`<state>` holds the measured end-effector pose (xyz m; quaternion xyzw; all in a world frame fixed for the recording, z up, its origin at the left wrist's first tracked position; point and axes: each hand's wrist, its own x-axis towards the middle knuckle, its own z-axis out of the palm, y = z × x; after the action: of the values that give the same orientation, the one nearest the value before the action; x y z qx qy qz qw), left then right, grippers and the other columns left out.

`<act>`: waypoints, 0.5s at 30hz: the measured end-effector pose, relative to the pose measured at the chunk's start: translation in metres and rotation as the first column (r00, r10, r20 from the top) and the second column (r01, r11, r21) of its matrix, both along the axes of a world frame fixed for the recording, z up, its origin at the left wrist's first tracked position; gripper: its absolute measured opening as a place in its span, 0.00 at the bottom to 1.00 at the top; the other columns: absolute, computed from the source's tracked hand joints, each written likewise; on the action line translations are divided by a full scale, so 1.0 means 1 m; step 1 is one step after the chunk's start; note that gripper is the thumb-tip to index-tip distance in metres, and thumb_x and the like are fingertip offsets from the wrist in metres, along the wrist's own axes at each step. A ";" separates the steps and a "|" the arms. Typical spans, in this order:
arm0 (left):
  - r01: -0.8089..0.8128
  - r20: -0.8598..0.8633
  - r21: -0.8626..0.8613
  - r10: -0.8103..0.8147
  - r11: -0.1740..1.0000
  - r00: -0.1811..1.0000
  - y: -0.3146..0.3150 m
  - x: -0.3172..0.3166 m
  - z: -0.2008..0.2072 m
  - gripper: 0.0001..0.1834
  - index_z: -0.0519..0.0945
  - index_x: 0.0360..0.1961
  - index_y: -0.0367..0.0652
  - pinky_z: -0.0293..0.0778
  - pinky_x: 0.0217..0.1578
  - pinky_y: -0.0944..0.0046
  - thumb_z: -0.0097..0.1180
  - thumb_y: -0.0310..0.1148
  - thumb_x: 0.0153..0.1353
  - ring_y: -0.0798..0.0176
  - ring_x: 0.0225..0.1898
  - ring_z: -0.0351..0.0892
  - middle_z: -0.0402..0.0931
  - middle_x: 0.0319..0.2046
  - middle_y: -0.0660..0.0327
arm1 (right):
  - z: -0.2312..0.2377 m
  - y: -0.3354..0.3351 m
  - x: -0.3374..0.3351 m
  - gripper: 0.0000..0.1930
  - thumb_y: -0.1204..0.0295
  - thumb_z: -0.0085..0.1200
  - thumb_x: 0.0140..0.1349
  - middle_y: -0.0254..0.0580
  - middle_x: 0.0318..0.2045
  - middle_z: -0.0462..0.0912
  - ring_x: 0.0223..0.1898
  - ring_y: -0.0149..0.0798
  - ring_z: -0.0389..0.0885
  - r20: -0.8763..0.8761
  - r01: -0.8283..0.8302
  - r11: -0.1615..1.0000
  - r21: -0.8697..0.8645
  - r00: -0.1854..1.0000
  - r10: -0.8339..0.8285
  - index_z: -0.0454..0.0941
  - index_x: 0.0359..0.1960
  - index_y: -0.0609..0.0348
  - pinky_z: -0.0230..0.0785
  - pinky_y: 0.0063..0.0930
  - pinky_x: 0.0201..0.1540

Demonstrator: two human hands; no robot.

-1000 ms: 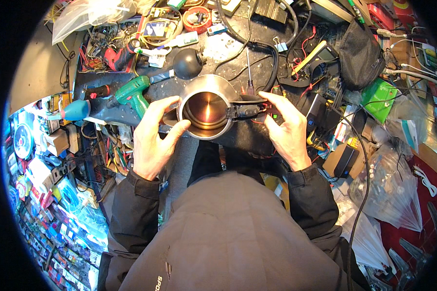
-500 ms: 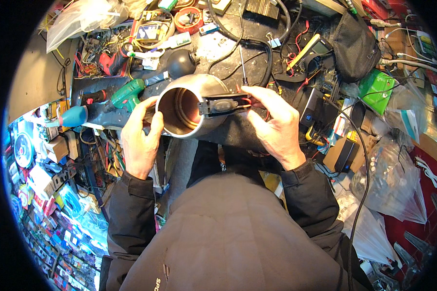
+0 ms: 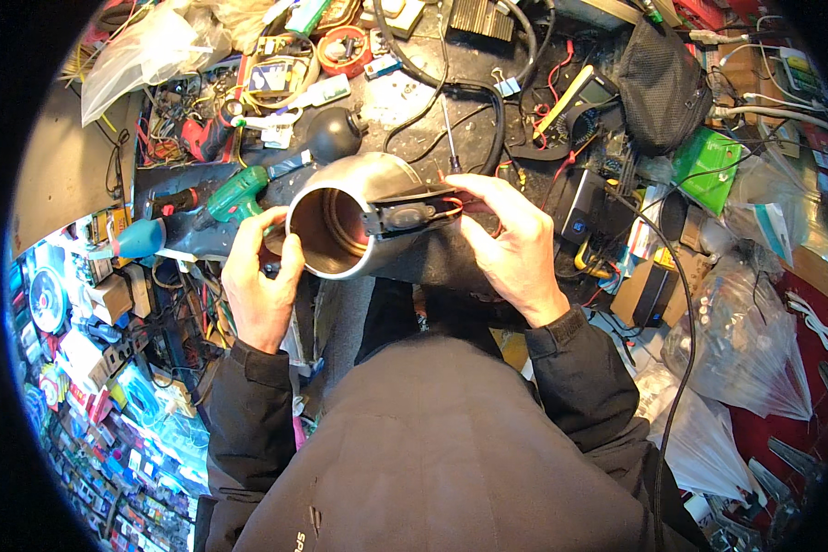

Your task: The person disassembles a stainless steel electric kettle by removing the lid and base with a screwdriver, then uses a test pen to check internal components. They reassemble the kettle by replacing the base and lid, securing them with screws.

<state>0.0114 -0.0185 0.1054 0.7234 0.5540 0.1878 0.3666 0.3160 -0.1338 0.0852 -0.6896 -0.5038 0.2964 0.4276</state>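
Observation:
A steel electric kettle body (image 3: pixel 377 175) lies on its side, its round mouth turned to the left and toward me. My left hand (image 3: pixel 265 281) holds the left edge of the rim between thumb and fingers. Along the kettle's side runs a black handle (image 3: pixel 407 217), with an oval piece set in it. Thumb and fingers of my right hand (image 3: pixel 513 241) close on the handle's right end, where a short red wire (image 3: pixel 454 204) loops out. The fingertips behind the handle are partly hidden.
Behind the kettle lie a screwdriver (image 3: pixel 450 138), a black rubber bulb (image 3: pixel 334 136) and a green power drill (image 3: pixel 239 193). A yellow-edged multimeter (image 3: pixel 580 97) and a black pouch (image 3: pixel 662 87) are at the back right. A black cable (image 3: pixel 685 285) hangs down on the right.
The kettle and both hands have shifted slightly left and down in the picture, while the background has also shifted a little. The grip of both hands looks the same.

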 end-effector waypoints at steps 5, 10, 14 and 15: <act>-0.041 -0.022 0.041 0.042 0.998 0.999 -0.021 0.025 0.003 0.15 0.84 0.53 0.40 0.82 0.42 0.64 0.74 0.26 0.69 0.67 0.38 0.85 0.84 0.41 0.60 | -0.020 -0.029 0.043 0.19 0.86 0.66 0.73 0.45 0.49 0.97 0.50 0.33 0.95 0.057 0.326 0.933 -0.155 0.945 -0.321 0.91 0.63 0.60 0.89 0.31 0.55; -0.083 -0.063 0.062 0.086 0.995 0.994 -0.018 0.033 0.020 0.18 0.85 0.55 0.41 0.75 0.35 0.65 0.77 0.28 0.68 0.69 0.33 0.75 0.82 0.43 0.62 | -0.057 -0.071 0.055 0.11 0.74 0.73 0.69 0.49 0.35 0.94 0.36 0.42 0.95 0.290 0.303 0.839 -0.451 0.939 -0.183 0.87 0.49 0.63 0.86 0.38 0.44; 0.121 -0.034 0.330 -0.116 0.936 0.993 -0.007 0.050 0.052 0.21 0.89 0.56 0.42 0.78 0.39 0.64 0.83 0.27 0.64 0.63 0.38 0.80 0.86 0.49 0.61 | -0.078 -0.085 0.032 0.16 0.74 0.76 0.66 0.49 0.38 0.92 0.32 0.46 0.92 0.329 0.320 0.837 -0.444 0.927 -0.180 0.83 0.50 0.63 0.84 0.45 0.42; 0.190 -0.010 0.368 -0.200 0.910 0.980 -0.004 0.060 0.056 0.22 0.89 0.57 0.42 0.81 0.42 0.61 0.83 0.27 0.63 0.60 0.42 0.84 0.87 0.50 0.59 | -0.077 -0.081 0.027 0.17 0.75 0.76 0.65 0.48 0.40 0.91 0.32 0.46 0.90 0.340 0.354 0.806 -0.474 0.918 -0.204 0.82 0.51 0.63 0.83 0.45 0.41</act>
<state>0.0710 -0.0223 0.1614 0.8281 0.4292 0.2603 0.2496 0.3432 -0.2148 0.0079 -0.8810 -0.3492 0.2580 0.1880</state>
